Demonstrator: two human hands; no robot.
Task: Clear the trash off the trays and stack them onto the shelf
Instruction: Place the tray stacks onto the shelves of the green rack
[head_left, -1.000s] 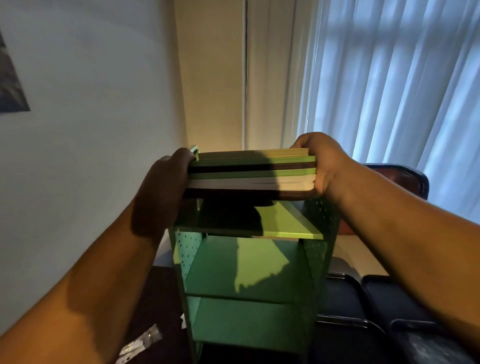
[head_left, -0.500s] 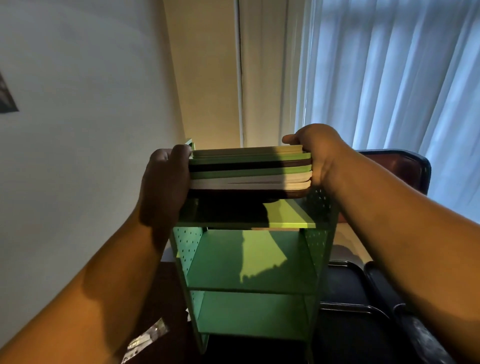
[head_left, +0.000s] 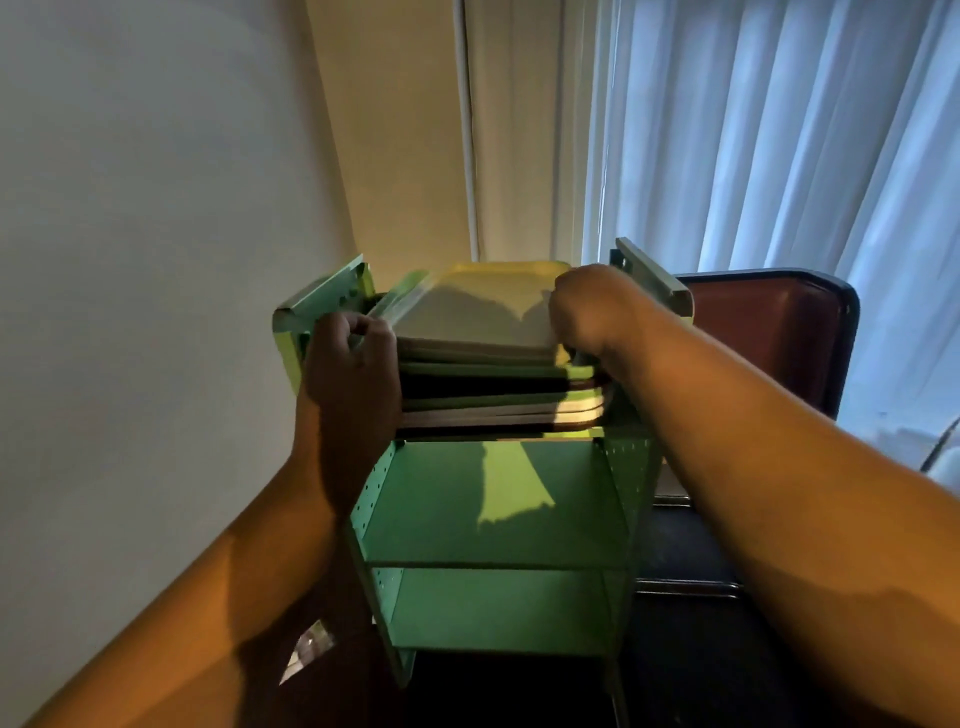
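Observation:
A stack of several trays (head_left: 493, 384), in green, dark and white layers with a pale one on top, lies on the top level of a green metal shelf (head_left: 498, 519). My left hand (head_left: 353, 374) grips the stack's left edge, fingers curled over it. At the right edge, my right hand (head_left: 592, 312) holds the stack with its fingers curled round the upper trays. The shelf's two raised side rails stand on either side of the stack. The underside of the stack is hidden.
Two lower levels of the shelf show bare green. A plain wall is close on the left, a curtained window on the right. A dark red chair back (head_left: 769, 332) stands right of the shelf. A clear plastic wrapper (head_left: 306, 649) lies low at the left.
The stack has gone from being held above the shelf to lying on its top level between the side rails. My view has tilted down, so the top tray's surface shows.

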